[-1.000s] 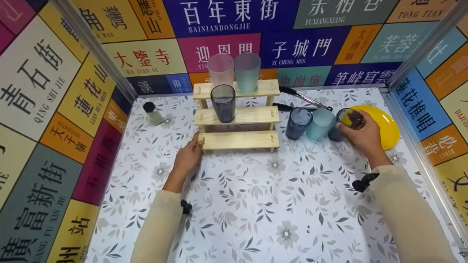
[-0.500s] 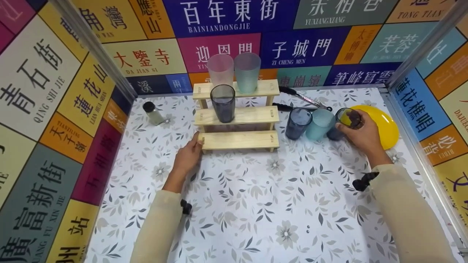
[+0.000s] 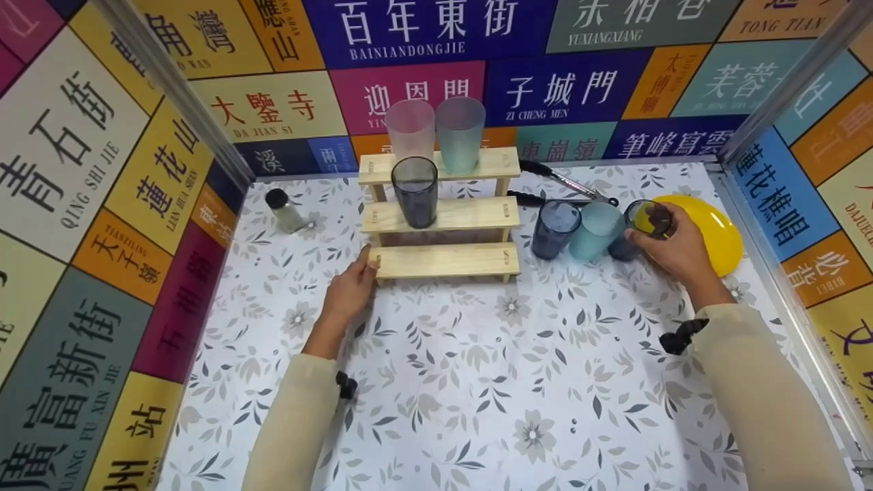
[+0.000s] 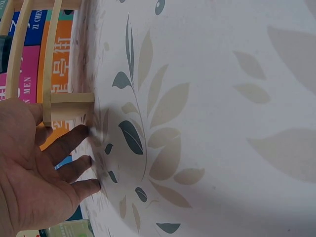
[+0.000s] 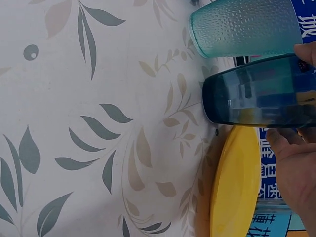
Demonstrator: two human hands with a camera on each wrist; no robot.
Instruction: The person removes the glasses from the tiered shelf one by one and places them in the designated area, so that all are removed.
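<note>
At the right, my right hand (image 3: pixel 682 242) grips a dark blue-grey tumbler (image 3: pixel 625 247) near its rim. In the right wrist view the thumb lies on one side of this tumbler (image 5: pixel 256 94) and the fingers on the other. My left hand (image 3: pixel 350 290) pinches the left end of the lowest step of a three-step wooden rack (image 3: pixel 447 261) between thumb and forefinger, its other fingers spread. A pink tumbler (image 3: pixel 410 129) and a pale green tumbler (image 3: pixel 461 135) stand on the top step. A dark grey tumbler (image 3: pixel 415 192) stands on the middle step.
Left of the held tumbler stand a teal tumbler (image 3: pixel 595 232) and a blue tumbler (image 3: pixel 556 230). A yellow plate (image 3: pixel 719 235) lies under the right hand's far side. Black-handled tongs (image 3: pixel 569 184) lie behind; a small black-capped bottle (image 3: pixel 286 213) stands left. Printed walls enclose the table.
The right hand and the dark tumbler have shifted very slightly to the left. The left hand stays at the rack, and the other tumblers keep their places.
</note>
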